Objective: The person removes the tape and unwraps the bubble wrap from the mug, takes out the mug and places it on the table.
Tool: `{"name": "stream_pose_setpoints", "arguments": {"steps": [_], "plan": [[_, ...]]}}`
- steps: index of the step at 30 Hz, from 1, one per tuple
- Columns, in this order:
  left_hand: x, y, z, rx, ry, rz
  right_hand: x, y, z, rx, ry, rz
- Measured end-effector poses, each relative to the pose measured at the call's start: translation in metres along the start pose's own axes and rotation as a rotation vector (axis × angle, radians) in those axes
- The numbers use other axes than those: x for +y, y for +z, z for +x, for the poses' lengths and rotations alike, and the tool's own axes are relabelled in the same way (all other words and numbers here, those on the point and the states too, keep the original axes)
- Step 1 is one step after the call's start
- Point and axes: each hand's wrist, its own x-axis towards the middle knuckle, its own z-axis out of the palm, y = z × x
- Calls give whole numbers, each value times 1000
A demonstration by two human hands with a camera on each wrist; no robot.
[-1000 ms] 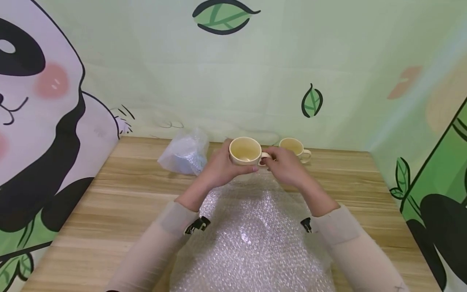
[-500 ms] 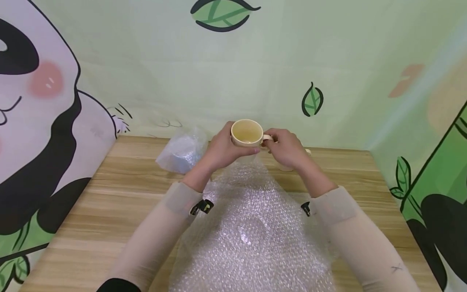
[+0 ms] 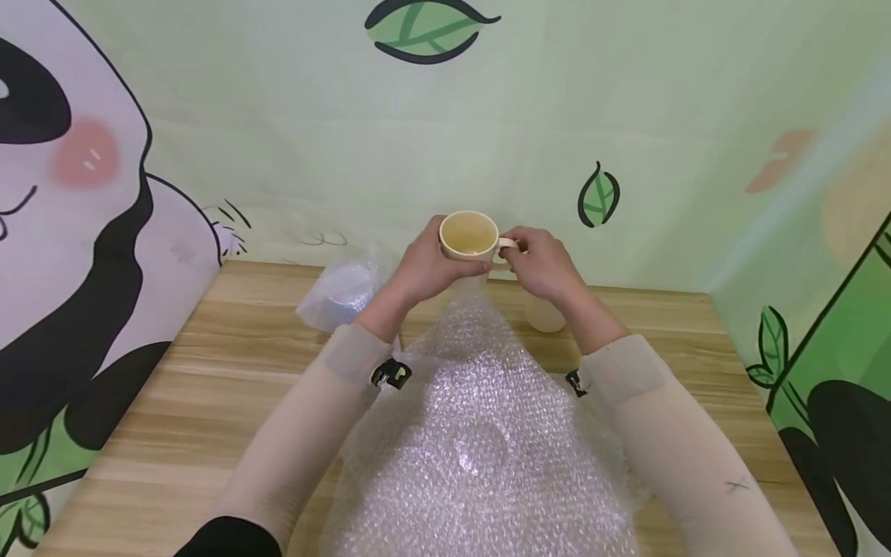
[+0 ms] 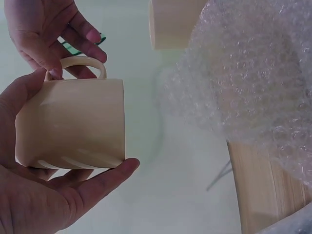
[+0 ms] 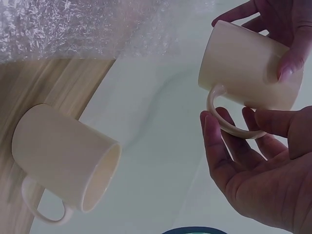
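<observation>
A cream mug is held up over the far part of the table, its opening facing up. My left hand grips the mug's body from the side, the thumb lying along its near face. My right hand holds the handle, its fingers curled about the loop in the right wrist view. A second cream mug stands on the table below my right hand, which partly covers it in the head view. Below the held mug, a sheet of bubble wrap stretches toward me, its narrow far end overlapping the mug's base in the head view.
At the back left of the wooden table lies a bubble-wrapped item, bluish through the plastic. A pale green wall with panda and leaf pictures stands right behind the table's far edge.
Both hands have raised the mug and moved it away from me. My right hand and forearm now cover most of the second mug in the head view.
</observation>
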Motion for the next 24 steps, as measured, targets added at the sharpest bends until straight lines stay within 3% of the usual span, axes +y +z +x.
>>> {"name": "stream_pose_setpoints", "arguments": {"steps": [16, 24], "plan": [[-17, 7, 27, -20, -21, -48, 15, 13, 24, 93, 39, 4], [-25, 12, 29, -33, -25, -46, 24, 22, 28, 91, 53, -13]]}}
